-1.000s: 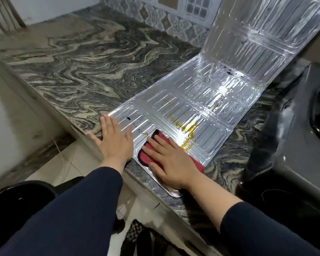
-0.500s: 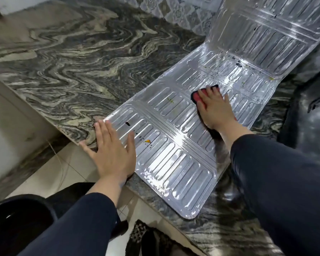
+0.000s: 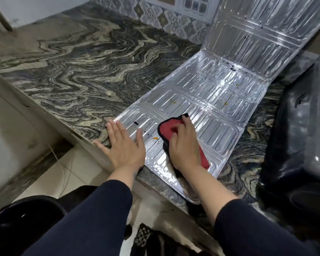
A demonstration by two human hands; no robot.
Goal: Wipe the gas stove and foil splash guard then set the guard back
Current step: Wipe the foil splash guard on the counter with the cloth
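Note:
The ribbed foil splash guard lies unfolded on the marble counter, its far panel leaning up against the tiled wall. Small yellow and dark spots dot its panels. My right hand presses a red cloth with a dark edge onto the near panel. My left hand lies flat with fingers spread on the guard's near left corner and the counter edge. The black gas stove sits at the right, only partly in view.
The dark veined marble counter stretches left and back to a patterned tile wall. Its front edge runs diagonally below my hands. A black bucket stands on the tiled floor at lower left.
My right hand has drawn the red cloth back from the middle panel to the near panel. Earlier it had swept outward from the near edge. The left hand has stayed on the corner.

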